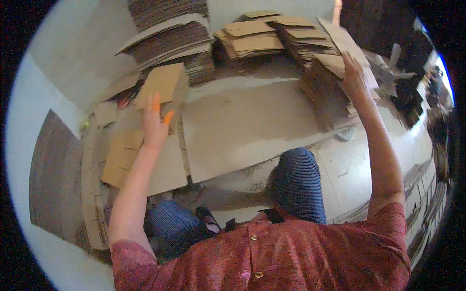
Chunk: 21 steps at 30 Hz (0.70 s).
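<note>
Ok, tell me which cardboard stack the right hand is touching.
The right hand rests on the tilted cardboard stack at far right; the other stacks stand apart, and the left hand is at a separate bundle.

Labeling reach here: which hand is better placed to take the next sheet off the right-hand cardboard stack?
Probably the right hand: it already rests on the right-hand cardboard stack. The left hand is busy with a small cardboard bundle.

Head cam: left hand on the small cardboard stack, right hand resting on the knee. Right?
Not quite. In the head view the right hand is raised onto the tall cardboard pile at the far right, not on the knee. The left hand is on the small cardboard stack.
</note>
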Tool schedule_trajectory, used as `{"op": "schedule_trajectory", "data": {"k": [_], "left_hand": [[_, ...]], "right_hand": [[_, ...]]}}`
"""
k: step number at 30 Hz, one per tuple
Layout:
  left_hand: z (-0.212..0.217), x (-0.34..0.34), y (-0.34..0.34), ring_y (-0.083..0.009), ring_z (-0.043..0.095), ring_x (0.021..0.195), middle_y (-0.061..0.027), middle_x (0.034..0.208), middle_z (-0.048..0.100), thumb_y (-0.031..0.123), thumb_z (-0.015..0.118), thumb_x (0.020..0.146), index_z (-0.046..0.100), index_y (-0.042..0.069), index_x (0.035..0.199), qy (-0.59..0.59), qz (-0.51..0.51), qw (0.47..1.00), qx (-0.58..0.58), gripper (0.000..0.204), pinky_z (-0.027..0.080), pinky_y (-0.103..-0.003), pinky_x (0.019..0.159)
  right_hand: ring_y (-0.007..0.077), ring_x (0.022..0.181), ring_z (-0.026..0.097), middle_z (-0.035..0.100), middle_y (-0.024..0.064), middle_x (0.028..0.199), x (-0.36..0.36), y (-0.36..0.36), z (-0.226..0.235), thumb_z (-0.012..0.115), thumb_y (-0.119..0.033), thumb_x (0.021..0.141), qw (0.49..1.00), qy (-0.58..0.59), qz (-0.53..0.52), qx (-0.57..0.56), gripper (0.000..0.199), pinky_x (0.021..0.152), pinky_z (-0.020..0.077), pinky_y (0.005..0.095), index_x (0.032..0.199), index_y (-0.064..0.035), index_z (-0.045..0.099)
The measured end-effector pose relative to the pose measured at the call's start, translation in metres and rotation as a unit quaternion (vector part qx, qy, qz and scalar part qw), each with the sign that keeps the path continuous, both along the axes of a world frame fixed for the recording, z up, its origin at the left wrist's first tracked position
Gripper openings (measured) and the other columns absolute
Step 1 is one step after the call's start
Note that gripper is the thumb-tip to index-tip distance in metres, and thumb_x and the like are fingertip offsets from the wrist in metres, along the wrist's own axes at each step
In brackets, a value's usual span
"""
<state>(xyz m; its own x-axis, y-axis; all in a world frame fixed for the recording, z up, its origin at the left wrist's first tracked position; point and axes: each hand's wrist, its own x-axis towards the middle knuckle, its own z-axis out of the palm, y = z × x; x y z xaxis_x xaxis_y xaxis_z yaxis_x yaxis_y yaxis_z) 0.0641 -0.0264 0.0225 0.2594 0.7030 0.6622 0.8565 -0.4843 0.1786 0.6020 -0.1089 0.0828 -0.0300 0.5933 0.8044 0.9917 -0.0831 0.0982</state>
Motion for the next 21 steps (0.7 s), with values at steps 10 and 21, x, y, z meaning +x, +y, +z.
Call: {"op": "schedule_trajectory", "data": {"k": [10, 21], "left_hand": [[0.007, -0.033, 0.072, -0.0309, 0.056, 0.097, -0.0160, 0.107, 0.059, 0.016, 0.058, 0.081, 0.051, 0.001, 0.116, 0.123, 0.011, 0.982, -0.143, 0.038, 0.043, -0.037, 0.082], [0.055, -0.048, 0.085, -0.0161, 0.059, 0.071, -0.0124, 0.087, 0.067, 0.011, 0.059, 0.080, 0.065, 0.003, 0.099, -0.094, 0.047, 0.953, -0.284, 0.021, 0.045, -0.028, 0.068]], "right_hand": [[0.0373, 0.112, 0.045, 0.047, 0.0221, 0.123, -0.031, -0.013, -0.034, 0.052, -0.013, 0.084, 0.976, 0.039, -0.067, -0.202, 0.037, 0.093, 0.0379, 0.0425, 0.118, 0.0005, 0.048], [0.0287, 0.091, 0.061, 0.061, 0.0206, 0.100, -0.192, -0.044, -0.069, 0.064, -0.018, 0.080, 0.838, 0.384, 0.330, -0.202, 0.028, 0.079, 0.0470, 0.0341, 0.098, 0.0029, 0.062]]}}
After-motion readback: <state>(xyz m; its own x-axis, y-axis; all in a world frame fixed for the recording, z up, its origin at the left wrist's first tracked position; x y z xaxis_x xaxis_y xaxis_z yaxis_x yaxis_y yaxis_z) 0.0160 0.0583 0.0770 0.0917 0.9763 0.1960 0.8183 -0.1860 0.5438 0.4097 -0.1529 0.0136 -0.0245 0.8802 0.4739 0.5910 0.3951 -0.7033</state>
